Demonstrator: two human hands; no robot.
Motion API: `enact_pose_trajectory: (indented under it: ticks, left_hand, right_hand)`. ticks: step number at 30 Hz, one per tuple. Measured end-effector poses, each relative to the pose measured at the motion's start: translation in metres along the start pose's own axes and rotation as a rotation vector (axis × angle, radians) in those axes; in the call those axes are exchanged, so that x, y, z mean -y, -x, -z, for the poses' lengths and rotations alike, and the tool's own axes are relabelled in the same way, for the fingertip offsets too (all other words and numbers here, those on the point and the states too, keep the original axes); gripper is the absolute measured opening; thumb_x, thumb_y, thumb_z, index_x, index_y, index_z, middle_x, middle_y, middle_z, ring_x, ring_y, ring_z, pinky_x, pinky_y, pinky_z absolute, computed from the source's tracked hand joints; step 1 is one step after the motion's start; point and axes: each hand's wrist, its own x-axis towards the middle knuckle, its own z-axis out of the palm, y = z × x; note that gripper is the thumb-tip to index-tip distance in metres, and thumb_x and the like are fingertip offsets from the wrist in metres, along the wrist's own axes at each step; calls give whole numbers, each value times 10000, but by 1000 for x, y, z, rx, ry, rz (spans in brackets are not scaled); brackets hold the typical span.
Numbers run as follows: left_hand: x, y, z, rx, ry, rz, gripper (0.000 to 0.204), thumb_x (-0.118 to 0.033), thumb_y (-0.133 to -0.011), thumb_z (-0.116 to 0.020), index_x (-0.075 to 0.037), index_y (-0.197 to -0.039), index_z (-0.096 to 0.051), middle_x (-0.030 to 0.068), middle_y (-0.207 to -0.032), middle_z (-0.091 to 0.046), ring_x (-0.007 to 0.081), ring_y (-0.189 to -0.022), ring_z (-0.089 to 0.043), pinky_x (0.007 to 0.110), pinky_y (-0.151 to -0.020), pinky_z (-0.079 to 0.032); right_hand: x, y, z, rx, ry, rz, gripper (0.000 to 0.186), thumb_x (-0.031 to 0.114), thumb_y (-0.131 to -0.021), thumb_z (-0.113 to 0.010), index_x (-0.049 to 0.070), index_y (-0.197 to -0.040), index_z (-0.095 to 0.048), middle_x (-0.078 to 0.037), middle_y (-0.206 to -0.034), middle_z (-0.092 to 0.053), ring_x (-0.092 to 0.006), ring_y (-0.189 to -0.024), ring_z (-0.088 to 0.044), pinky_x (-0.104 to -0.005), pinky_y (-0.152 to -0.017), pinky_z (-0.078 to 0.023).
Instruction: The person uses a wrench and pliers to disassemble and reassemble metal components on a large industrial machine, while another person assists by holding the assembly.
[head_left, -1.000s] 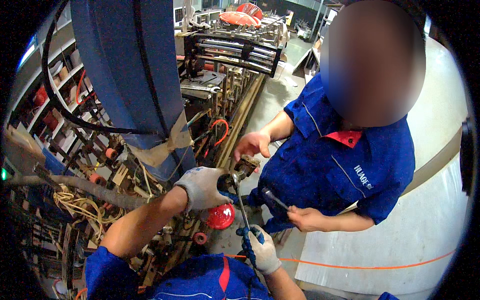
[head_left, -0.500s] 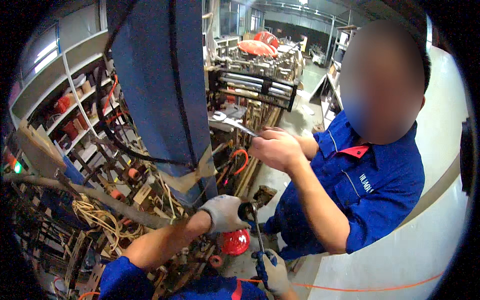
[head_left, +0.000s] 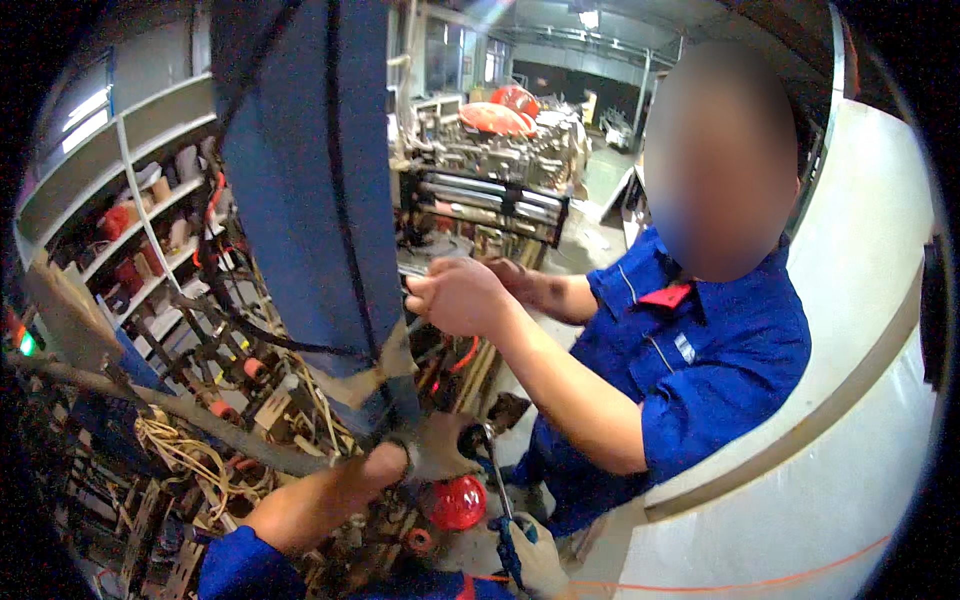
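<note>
My L hand [head_left: 441, 447], in a greyish glove & blurred, is curled w/ fingers clamped on a dark round part [head_left: 471, 441]; how tight, can't tell. A metal wrench [head_left: 501, 484] has its head right at that part, just R of my L fingers, & its shaft slants down to my R hand [head_left: 537, 560]. R fingers, blue-coated on the grip side, are closed tog. round the lower end of the wrench. A brownish, rough metal piece [head_left: 508, 409] sits just above & slightly R of the wrench head. Shiny red dome [head_left: 459, 503] is just below my L fingers, L of the shaft, w/ a small reddish ring [head_left: 418, 541] a bit lower & further L. Co-worker [head_left: 690, 350] in blue stands beyond my hands, to the R; their near hand [head_left: 466, 298] is up above my L one, well apart from it, fingers bent; can't tell what's in it. Big blue post [head_left: 310, 190] rises above & L of my L fingers, tan wrap [head_left: 398, 353] near its foot. Grey hose [head_left: 235, 440] & a tangle of pale cable [head_left: 183, 452] lie L of my L wrist. Orange line [head_left: 720, 585] runs on the floor R of my R hand.
</note>
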Motion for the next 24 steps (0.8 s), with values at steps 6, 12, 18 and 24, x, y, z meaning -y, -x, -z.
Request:
enact_pose_trajectory:
  ticks: [6, 12, 18, 24]
  left_hand:
    - [6, 3, -1, 44, 111, 34, 716, -424, -766, -790, -48, -1340, -587, 271, -1149, -691, 391, -1083, -678, 460, -943, -539]
    - [-21, 6, 30, 188, 50, 191, 735, -541, -742, -814, -112, -1307, -624, 243, -1160, -699, 369, -1103, -673, 461, -974, -532]
    - [-8, 10, 20, 35, 62, 50, 699, -402, -744, -795, -58, -1322, -605, 273, -1086, -705, 399, -1038, -691, 449, -929, -544]
    - [-18, 1, 33, 217, -74, 248, 776, -577, -728, -818, -146, -1337, -606, 220, -1161, -700, 403, -1110, -660, 476, -962, -535]
  right_hand:
    - [-22, -5, -1, -24, 61, 5, 249, 225, -1055, -535, 21, -1130, -656, 15, -756, -540, -73, -639, -477, -236, -569, -397]
    - [-18, -1, -4, -65, 98, 5, 276, 244, -1055, -519, 18, -1132, -657, 16, -763, -538, -72, -666, -482, -231, -585, -398]
    - [7, 1, -11, -17, 5, -55, 298, 260, -1050, -525, 7, -1136, -657, 18, -755, -542, -69, -658, -478, -231, -580, -390]
    - [16, 0, -10, 0, -74, -143, 339, 290, -1045, -540, -12, -1148, -654, 29, -737, -529, -59, -641, -461, -228, -571, -373]
